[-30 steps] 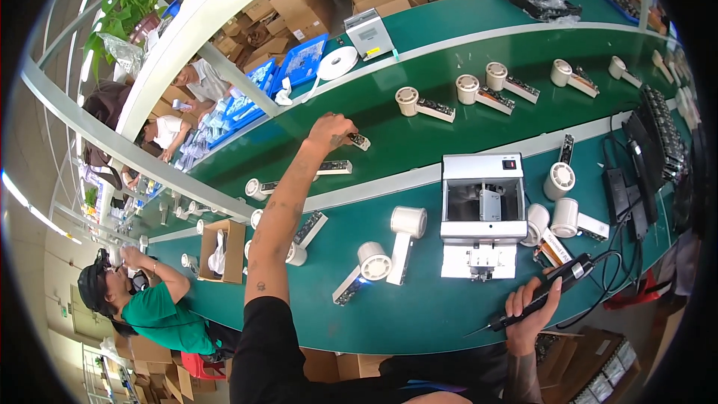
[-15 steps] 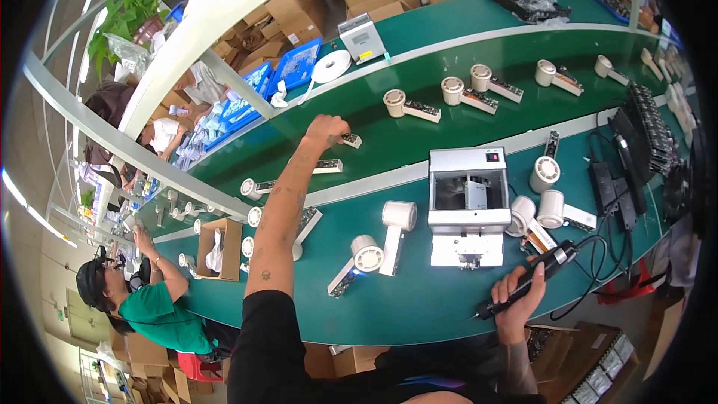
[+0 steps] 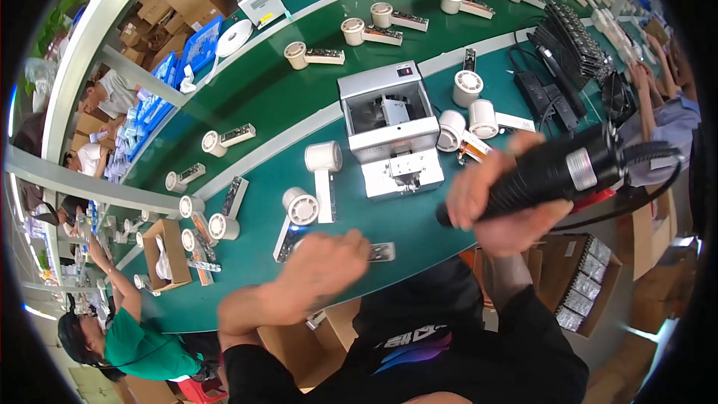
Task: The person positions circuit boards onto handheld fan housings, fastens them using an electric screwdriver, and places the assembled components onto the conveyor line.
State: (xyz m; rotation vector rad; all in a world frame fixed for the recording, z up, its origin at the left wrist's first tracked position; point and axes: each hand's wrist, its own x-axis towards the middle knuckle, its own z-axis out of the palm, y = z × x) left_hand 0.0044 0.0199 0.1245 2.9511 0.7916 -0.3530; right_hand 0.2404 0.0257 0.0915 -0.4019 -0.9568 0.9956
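My left hand (image 3: 325, 265) is closed above the near edge of the green bench. The handle of a white handheld fan (image 3: 382, 252), circuit board exposed, sticks out to its right; the fan's round head is hidden by the hand. In my right hand (image 3: 486, 198) is a black electric screwdriver (image 3: 572, 168), raised close to the camera with its cord trailing right; its tip is not clear. Two more fans, one upright (image 3: 323, 157) and one tilted (image 3: 301, 206), lie just beyond my left hand. A grey box-shaped machine (image 3: 389, 131) with an open top stands past them.
Along the green belt (image 3: 262, 97) sit several fans. A cardboard box (image 3: 168, 254) and other fans are at the left, near a co-worker in green (image 3: 146, 340). Black adapters and cords (image 3: 542, 93) lie at the right, where another person's hands (image 3: 647, 75) show.
My left hand has come back from the belt to the bench's near edge, bringing a fan. My right hand has lifted the screwdriver closer to the camera. The view has shifted.
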